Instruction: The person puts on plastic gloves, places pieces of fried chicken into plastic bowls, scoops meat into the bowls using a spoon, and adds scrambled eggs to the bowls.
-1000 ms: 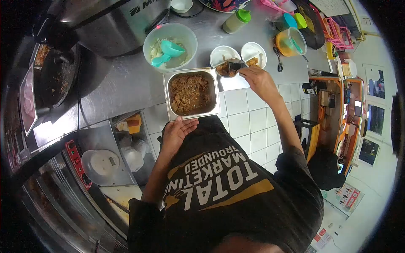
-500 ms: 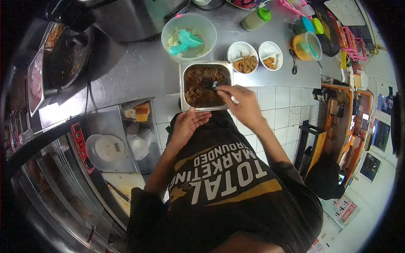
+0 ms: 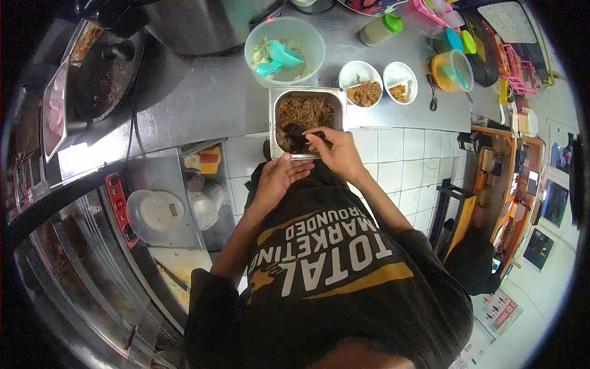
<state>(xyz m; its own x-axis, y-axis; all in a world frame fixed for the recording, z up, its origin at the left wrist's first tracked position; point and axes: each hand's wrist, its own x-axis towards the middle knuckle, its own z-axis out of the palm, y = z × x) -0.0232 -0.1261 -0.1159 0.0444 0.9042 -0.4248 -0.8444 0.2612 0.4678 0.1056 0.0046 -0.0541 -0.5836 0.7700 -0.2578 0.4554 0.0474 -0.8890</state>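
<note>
A square metal food pan (image 3: 338, 92) holds brown shredded food (image 3: 307, 112) and juts over the front edge of the counter. My left hand (image 3: 283, 178) grips its near rim, thumb on the rim and fingers stretched out below. In my right hand (image 3: 337, 152) is a black spoon (image 3: 296, 131), its head down in the near part of the food. My fingers are closed round its handle and partly hide it. Right of the pan stand two white paper bowls (image 3: 361, 71) (image 3: 401, 72), each with some brown shredded food.
Behind the pan is a clear plastic bowl (image 3: 316, 46) with a turquoise scoop (image 3: 284, 55). A green-capped bottle (image 3: 381, 31), scissors (image 3: 432, 95) and a tub of orange food (image 3: 448, 69) are on the steel counter (image 3: 203, 98). A kitchen scale (image 3: 161, 212) sits low at left.
My right hand has drawn the black spoon toward the near side of the pan, its fingers now closer round the handle. My left hand stays at the rim. The view has shifted slightly.
</note>
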